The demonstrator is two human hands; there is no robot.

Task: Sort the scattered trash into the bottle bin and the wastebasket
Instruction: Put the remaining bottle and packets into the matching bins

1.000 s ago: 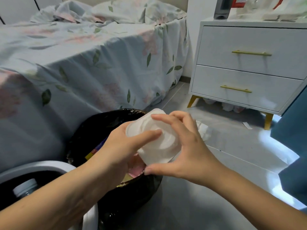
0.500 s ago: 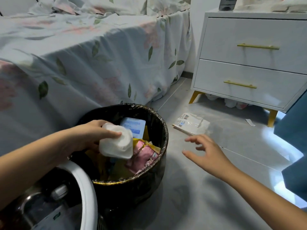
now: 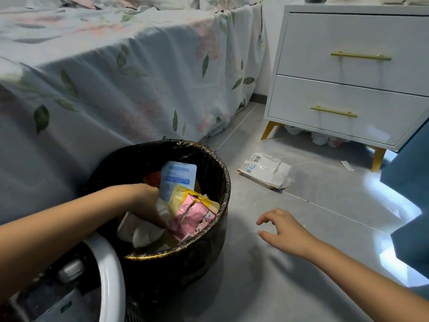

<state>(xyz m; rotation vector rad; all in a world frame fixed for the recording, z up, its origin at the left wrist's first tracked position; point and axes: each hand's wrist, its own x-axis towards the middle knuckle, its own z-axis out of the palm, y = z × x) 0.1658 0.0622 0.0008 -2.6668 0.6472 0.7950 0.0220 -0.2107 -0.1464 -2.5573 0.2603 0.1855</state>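
Bed (image 3: 116, 73) at left, draped in leaf-print sheet. White nightstand (image 3: 352, 73) at right, two drawers, gold handles, gold legs. Grey tiled floor (image 3: 278, 287).

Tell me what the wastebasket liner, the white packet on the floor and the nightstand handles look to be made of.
Liner: thin black plastic film, glossy, crinkled over the rim. Packet: probably plastic film, white and shiny, creased, printed with a barcode. Handles: apparently metal, brushed gold finish; could be coated.

The left hand (image 3: 148, 203) reaches forward and down from a bare forearm, fingers pointing downward and pressed together. The right hand (image 3: 284, 230) hovers palm down, well apart from the left, fingers loosely spread and slightly curled, holding nothing
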